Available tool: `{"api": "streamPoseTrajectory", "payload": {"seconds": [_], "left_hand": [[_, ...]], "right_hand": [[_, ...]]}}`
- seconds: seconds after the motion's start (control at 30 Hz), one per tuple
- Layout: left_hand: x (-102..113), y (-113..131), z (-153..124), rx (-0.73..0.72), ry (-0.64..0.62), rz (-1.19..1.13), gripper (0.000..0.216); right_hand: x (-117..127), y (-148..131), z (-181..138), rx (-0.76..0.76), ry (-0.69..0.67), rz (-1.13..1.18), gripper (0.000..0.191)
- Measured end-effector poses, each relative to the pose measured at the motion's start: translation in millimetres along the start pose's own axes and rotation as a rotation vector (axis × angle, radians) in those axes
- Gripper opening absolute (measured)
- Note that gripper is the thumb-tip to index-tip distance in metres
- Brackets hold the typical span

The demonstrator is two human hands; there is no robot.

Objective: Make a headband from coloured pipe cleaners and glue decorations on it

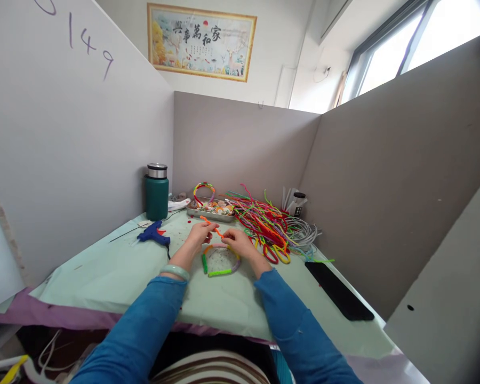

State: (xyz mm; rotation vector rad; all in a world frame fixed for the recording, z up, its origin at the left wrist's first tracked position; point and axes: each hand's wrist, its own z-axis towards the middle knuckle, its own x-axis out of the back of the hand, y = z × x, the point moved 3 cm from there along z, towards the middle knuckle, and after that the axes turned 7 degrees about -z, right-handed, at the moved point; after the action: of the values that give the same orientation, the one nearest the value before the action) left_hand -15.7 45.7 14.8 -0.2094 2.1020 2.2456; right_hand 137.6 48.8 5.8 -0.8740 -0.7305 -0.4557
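Observation:
An orange pipe cleaner (219, 233) stretches between my two hands above the table. My left hand (202, 233) pinches it near the middle, and its far end sticks out past the fingers. My right hand (237, 241) grips the near end with closed fingertips. Just below them on the table lies a ring wound in colored pipe cleaner (220, 273), with green, orange, pink and purple sections and a gap at its lower left.
Behind my hands is a metal tray (218, 217) of small pieces with a finished-looking colorful ring (204, 185). Pipe cleaners (264, 218) pile up at right. A blue glue gun (154, 233) and green bottle (157, 197) stand left; a black slab (338, 290) lies right. Partitions enclose the table.

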Motion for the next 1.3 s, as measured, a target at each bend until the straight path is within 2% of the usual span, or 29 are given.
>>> {"api": "streamPoseTrajectory", "payload": {"seconds": [0.1, 0.27, 0.4, 0.47, 0.53, 0.6, 0.67, 0.73, 0.8, 1.0, 1.17, 1.23, 1.3], "left_hand": [[1, -1, 0, 0.024, 0.032, -0.005, 0.034], [2, -8, 2, 0.053, 0.047, 0.192, 0.028], [6, -13, 10, -0.019, 0.071, 0.543, 0.024], [6, -13, 12, -0.096, 0.081, 0.751, 0.02], [4, -14, 12, -0.147, 0.04, 0.891, 0.017], [0, -16, 10, -0.168, -0.036, 0.974, 0.019], [-4, -17, 6, -0.188, -0.097, 1.046, 0.023], [-6, -17, 3, -0.202, -0.109, 1.112, 0.024], [-6, -17, 2, -0.191, -0.082, 1.145, 0.022], [-4, -18, 2, -0.122, -0.033, 1.093, 0.014], [-5, -6, -5, -0.186, 0.015, 0.999, 0.009], [4, 6, -10, -0.208, 0.065, 1.057, 0.016], [22, 20, -15, -0.158, 0.166, 1.157, 0.023]], "right_hand": [[2, 7, 2, -0.029, 0.031, -0.066, 0.015], [9, 24, 3, -0.199, 0.123, -0.225, 0.017], [20, 32, -3, -0.367, 0.205, -0.426, 0.02], [25, 31, -5, -0.388, 0.264, -0.521, 0.024], [27, 30, -5, -0.362, 0.283, -0.566, 0.026], [26, 28, -4, -0.304, 0.21, -0.551, 0.024], [21, 26, -4, -0.239, 0.075, -0.52, 0.022], [15, 23, -5, -0.175, -0.04, -0.506, 0.023], [11, 20, -6, -0.133, -0.099, -0.499, 0.024], [5, 17, -7, -0.112, -0.139, -0.518, 0.02], [4, 16, -7, -0.141, -0.129, -0.577, 0.017], [3, 15, -7, -0.145, -0.146, -0.58, 0.018], [3, 14, -7, -0.144, -0.169, -0.578, 0.02]]}}
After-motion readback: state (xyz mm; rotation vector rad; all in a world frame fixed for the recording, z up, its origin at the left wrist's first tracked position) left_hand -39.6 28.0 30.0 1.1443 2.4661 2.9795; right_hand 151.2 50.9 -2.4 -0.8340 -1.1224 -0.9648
